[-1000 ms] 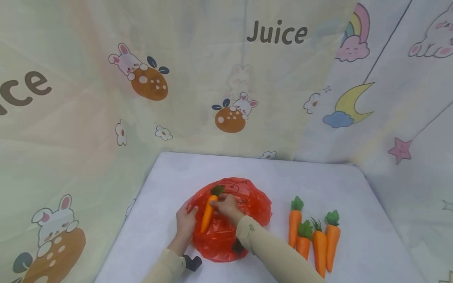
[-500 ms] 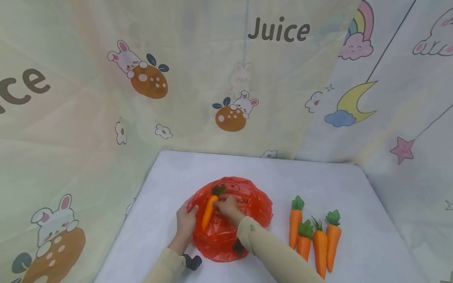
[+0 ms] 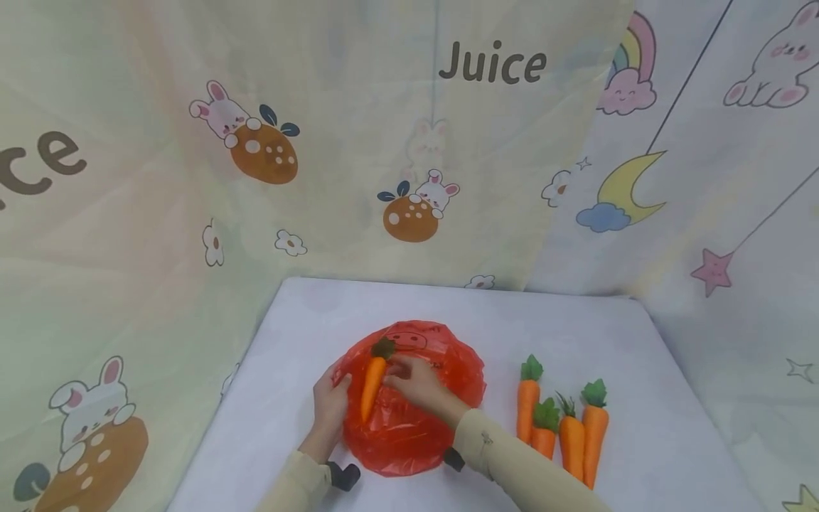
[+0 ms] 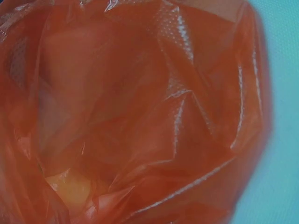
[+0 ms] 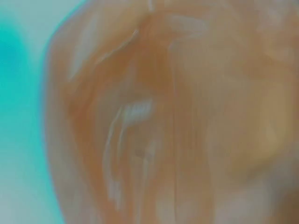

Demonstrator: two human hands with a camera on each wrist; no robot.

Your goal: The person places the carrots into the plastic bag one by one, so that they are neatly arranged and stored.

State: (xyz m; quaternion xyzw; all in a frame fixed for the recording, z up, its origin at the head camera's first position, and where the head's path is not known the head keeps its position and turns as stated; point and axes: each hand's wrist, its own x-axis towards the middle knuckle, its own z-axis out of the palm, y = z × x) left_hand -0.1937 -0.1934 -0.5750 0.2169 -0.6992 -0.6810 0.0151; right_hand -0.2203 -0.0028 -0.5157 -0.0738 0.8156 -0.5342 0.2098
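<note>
Leaves [image 3: 383,348] of dark green topped the slim orange carrot [image 3: 372,390], which tapered to a point on my side and leaned a little, its leafy end away from me. It was over the left part of the crinkled red bag [image 3: 412,444] on the white table [image 3: 307,313]; whether it was inside the bag's mouth or merely on top, I could not tell. My left hand [image 3: 330,407] gripped the bag's left edge, thumb uppermost. My right hand [image 3: 419,384] had its fingers bent just beside the carrot, but I could not tell whether they pinched anything. The head view alone showed four more carrots [image 3: 594,430] near one another on the right, partly behind my sleeve [image 3: 518,462]. My left wrist view gave what the head view did not: glossy creases, a dotted texture in the film, and a yellowish patch [image 4: 72,189] showing through. My right wrist view was mostly blurred, brownish-orange film. Half a second earlier my right fingertips had been against the carrot; since then that wrist had shifted rightward, while my left hand had kept its place on the bag.
</note>
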